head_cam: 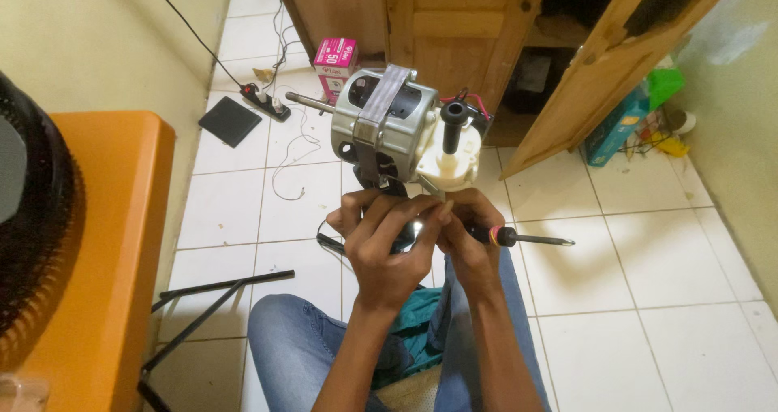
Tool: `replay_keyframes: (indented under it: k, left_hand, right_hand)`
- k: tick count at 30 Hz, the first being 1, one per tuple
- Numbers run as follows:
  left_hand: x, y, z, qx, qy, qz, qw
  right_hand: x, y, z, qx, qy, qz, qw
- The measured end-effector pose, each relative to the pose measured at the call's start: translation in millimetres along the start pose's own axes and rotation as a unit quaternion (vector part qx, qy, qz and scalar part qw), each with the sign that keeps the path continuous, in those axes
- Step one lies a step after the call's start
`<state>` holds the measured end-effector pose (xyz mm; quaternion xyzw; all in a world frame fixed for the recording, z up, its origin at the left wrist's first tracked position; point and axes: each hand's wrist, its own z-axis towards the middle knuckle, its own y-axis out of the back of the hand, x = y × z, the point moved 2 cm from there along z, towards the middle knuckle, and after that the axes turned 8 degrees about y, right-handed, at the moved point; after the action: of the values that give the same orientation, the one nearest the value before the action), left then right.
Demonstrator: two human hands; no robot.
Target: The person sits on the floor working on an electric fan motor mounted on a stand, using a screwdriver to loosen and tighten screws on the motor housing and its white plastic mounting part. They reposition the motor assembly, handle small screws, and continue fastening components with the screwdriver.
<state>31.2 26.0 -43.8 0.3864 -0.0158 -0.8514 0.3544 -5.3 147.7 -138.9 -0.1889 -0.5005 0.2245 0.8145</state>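
The fan motor [387,124] stood in the air just above both hands, held up over the white tiled floor [664,258] and not resting on anything. It had a grey metal body with a steel shaft [308,100] pointing to the left, and a cream plastic gearbox [454,157] with a black knob [454,116] on its right side. Red wires showed behind the knob.

The left hand [387,242] was closed around the dark stem under the motor, with the fingers curled over it and the wrist bent upward from the lap. The right hand [470,234] was just beside the left one and touching it, also closed; its fingertips pressed near the bottom of the cream gearbox. A screwdriver [527,238] with a black and red handle lay in the right hand, its shaft pointing to the right and almost level. Both forearms rose from the lower edge of the view, close together, over knees in blue jeans [300,331].

On the left stood an orange stool [121,217] with a black fan grille [32,217] upon it. Farther away on the floor were a black power strip [263,100], a pink box [335,64] and a wooden door [600,72].
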Motion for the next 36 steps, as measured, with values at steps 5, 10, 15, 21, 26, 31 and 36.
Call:
replay_keyframes:
  k: [5,10,15,21,26,31,36]
  left_hand:
    - [-6,2,5,0.01,0.009,-0.01,1.0]
    - [-11,4,7,0.016,-0.012,0.011,1.0]
    - [-12,3,3,0.006,-0.045,0.025,0.999]
    - [-18,1,-4,-0.014,-0.179,0.166,0.97]
    - [-20,-7,-5,0.004,-0.213,0.221,0.952]
    - [-20,-13,-7,-0.036,-0.217,0.296,0.93]
    - [-21,-21,-6,-0.05,-0.173,0.28,0.943]
  right_hand:
    - [-6,3,0,-0.033,-0.051,0.044,0.997]
    - [-9,-2,-1,-0.028,-0.035,0.091,0.995]
    - [-8,-3,-1,-0.031,-0.03,0.066,0.997]
    - [-5,-6,-1,-0.026,-0.031,0.014,0.999]
    - [-3,-7,-2,-0.018,-0.014,-0.02,1.0]
    - [-4,-7,-1,0.001,0.017,-0.076,0.997]
    - [-5,-9,0,-0.007,-0.005,-0.077,0.997]
